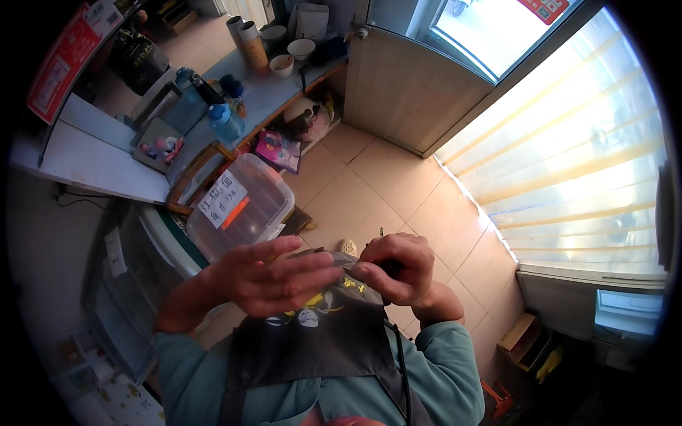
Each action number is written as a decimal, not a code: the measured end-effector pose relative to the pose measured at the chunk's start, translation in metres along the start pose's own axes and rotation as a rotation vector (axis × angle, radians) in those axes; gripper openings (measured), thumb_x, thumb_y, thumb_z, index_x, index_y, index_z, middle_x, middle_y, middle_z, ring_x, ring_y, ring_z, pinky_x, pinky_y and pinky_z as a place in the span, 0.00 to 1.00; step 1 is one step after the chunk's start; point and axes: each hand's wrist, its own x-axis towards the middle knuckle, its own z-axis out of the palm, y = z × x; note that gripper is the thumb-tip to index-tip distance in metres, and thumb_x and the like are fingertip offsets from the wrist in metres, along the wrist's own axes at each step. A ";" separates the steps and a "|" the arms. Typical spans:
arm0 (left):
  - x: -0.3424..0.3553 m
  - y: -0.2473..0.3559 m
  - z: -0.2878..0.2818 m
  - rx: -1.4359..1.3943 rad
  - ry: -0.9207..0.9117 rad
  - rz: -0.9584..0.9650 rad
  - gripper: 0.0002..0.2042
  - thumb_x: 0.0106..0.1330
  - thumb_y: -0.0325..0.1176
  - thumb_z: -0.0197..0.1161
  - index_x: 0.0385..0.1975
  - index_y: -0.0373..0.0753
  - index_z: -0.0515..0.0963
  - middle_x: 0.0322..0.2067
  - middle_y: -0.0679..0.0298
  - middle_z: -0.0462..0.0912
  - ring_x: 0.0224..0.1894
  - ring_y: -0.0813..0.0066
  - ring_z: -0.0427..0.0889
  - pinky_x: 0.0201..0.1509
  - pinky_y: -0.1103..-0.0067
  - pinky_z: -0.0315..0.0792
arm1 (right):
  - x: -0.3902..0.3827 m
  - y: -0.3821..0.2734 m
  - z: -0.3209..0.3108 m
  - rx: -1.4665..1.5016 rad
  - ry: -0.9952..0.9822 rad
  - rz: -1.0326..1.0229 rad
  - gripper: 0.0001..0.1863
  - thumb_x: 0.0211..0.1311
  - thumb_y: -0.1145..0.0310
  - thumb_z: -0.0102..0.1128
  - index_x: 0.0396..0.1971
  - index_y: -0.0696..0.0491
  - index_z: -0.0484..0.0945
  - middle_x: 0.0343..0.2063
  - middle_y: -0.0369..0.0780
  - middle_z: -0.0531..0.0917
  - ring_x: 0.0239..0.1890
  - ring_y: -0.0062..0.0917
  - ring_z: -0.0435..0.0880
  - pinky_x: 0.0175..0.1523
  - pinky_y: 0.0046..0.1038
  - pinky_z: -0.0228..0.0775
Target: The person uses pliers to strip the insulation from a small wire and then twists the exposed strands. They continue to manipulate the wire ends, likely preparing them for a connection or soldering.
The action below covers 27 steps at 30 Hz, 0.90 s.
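My left hand point(280, 280) is held over my dark printed apron point(305, 355), fingers stretched and slightly apart, tips close to my right hand. My right hand point(398, 266) is curled, thumb and index toward my left fingertips; what it grips is hidden, with a thin green tip showing above the knuckles. Some thin greyish, partly see-through material point(343, 260) shows between the hands, too small to identify. Beyond my left hand sits a clear plastic box point(259, 195) with a handwritten label and orange strip.
A cluttered counter point(259, 99) with cups, bowls and bottles runs along the back left. A wooden door point(401, 89) and striped curtain point(554, 163) stand right of the tiled floor point(383, 184). A small wooden shelf point(518, 341) is at lower right; a glass-topped case point(121, 284) at left.
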 end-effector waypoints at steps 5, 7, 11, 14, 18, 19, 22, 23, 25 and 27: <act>0.001 0.000 0.001 -0.017 -0.006 0.006 0.04 0.74 0.36 0.58 0.38 0.49 0.81 0.55 0.76 0.85 0.67 0.78 0.78 0.78 0.66 0.62 | 0.001 -0.004 0.008 -0.001 0.127 0.092 0.11 0.59 0.78 0.71 0.41 0.57 0.83 0.21 0.36 0.83 0.21 0.18 0.82 0.27 0.21 0.69; 0.001 -0.001 0.000 -0.027 -0.010 0.003 0.05 0.74 0.36 0.57 0.37 0.49 0.81 0.55 0.76 0.86 0.67 0.78 0.78 0.78 0.67 0.63 | 0.002 -0.008 0.005 -0.025 0.069 0.163 0.12 0.58 0.78 0.71 0.42 0.57 0.82 0.22 0.36 0.83 0.20 0.18 0.81 0.26 0.21 0.68; 0.003 -0.003 0.000 -0.043 -0.006 0.000 0.07 0.74 0.35 0.57 0.34 0.50 0.82 0.55 0.75 0.86 0.67 0.77 0.78 0.77 0.67 0.64 | 0.005 -0.002 0.001 0.004 -0.047 0.079 0.15 0.56 0.79 0.71 0.43 0.61 0.81 0.28 0.40 0.84 0.21 0.18 0.79 0.25 0.20 0.63; 0.003 -0.004 0.000 -0.057 -0.011 0.005 0.08 0.74 0.35 0.57 0.33 0.50 0.83 0.54 0.74 0.87 0.66 0.77 0.79 0.76 0.67 0.64 | 0.008 -0.008 -0.002 0.020 -0.073 0.136 0.12 0.60 0.76 0.67 0.43 0.61 0.80 0.28 0.41 0.84 0.21 0.19 0.78 0.25 0.22 0.64; 0.004 -0.006 -0.001 -0.071 -0.023 0.052 0.08 0.72 0.33 0.58 0.32 0.48 0.84 0.52 0.72 0.88 0.66 0.77 0.80 0.76 0.68 0.65 | 0.009 -0.004 0.002 0.088 -0.059 0.049 0.07 0.64 0.76 0.59 0.40 0.62 0.78 0.28 0.43 0.83 0.21 0.27 0.79 0.28 0.27 0.69; 0.005 -0.007 -0.002 -0.081 -0.019 0.051 0.08 0.71 0.33 0.58 0.32 0.48 0.85 0.52 0.72 0.88 0.65 0.77 0.80 0.76 0.68 0.65 | 0.008 -0.003 0.003 0.101 -0.061 0.012 0.06 0.65 0.76 0.57 0.39 0.62 0.78 0.27 0.43 0.83 0.22 0.29 0.80 0.28 0.29 0.70; 0.007 -0.006 -0.002 -0.111 -0.005 0.043 0.08 0.69 0.31 0.59 0.34 0.46 0.86 0.51 0.71 0.89 0.65 0.78 0.80 0.76 0.69 0.65 | 0.008 -0.009 -0.002 0.089 -0.169 0.030 0.06 0.66 0.80 0.57 0.41 0.60 0.78 0.31 0.44 0.83 0.29 0.38 0.85 0.33 0.35 0.75; 0.007 -0.006 -0.002 -0.119 0.000 0.045 0.08 0.69 0.31 0.59 0.34 0.45 0.87 0.51 0.71 0.89 0.65 0.78 0.80 0.76 0.70 0.65 | 0.008 -0.010 -0.002 0.082 -0.169 0.011 0.06 0.65 0.80 0.57 0.41 0.60 0.77 0.31 0.44 0.83 0.30 0.39 0.85 0.33 0.35 0.75; 0.007 -0.005 -0.001 -0.127 0.008 0.051 0.08 0.68 0.31 0.59 0.35 0.44 0.88 0.51 0.71 0.89 0.65 0.78 0.80 0.76 0.70 0.65 | 0.009 -0.013 -0.001 0.067 -0.170 -0.027 0.05 0.65 0.81 0.58 0.40 0.61 0.77 0.32 0.45 0.82 0.30 0.39 0.85 0.33 0.34 0.75; 0.007 -0.005 -0.001 -0.127 0.011 0.060 0.09 0.68 0.30 0.60 0.36 0.43 0.88 0.51 0.70 0.89 0.65 0.78 0.80 0.76 0.70 0.65 | 0.010 -0.015 0.000 0.042 -0.166 -0.030 0.06 0.64 0.82 0.58 0.40 0.61 0.77 0.32 0.45 0.82 0.30 0.39 0.84 0.33 0.34 0.75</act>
